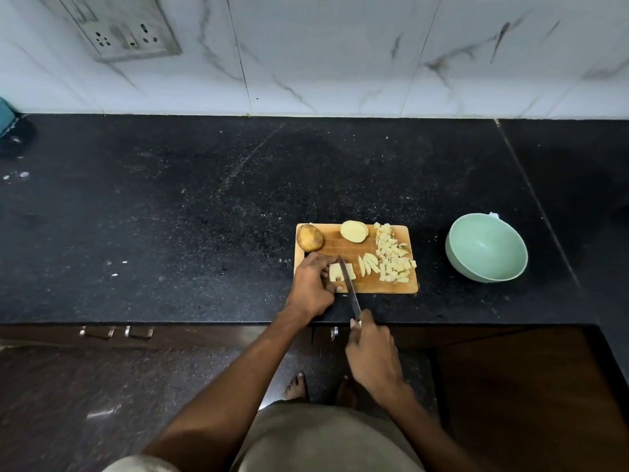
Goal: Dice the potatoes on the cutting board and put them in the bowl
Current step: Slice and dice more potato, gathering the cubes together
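Note:
A wooden cutting board [333, 248] lies on the black counter. On it sit a whole potato [309, 237] at the back left, a halved potato [354, 231], a few strips [368, 265] and a pile of diced pieces [394, 258] on the right. My left hand [313, 284] holds a stack of potato slices [335, 271] at the board's front left. My right hand [371, 352] grips a knife [350, 289] whose blade lies across those slices. A pale green bowl [486, 247] stands empty to the right of the board.
A marble-tiled wall with a socket plate [119, 25] runs behind the counter. A teal object [6, 114] sits at the far left edge. Drawer handles [115, 332] show below the counter front. My bare feet [296, 386] are on the floor.

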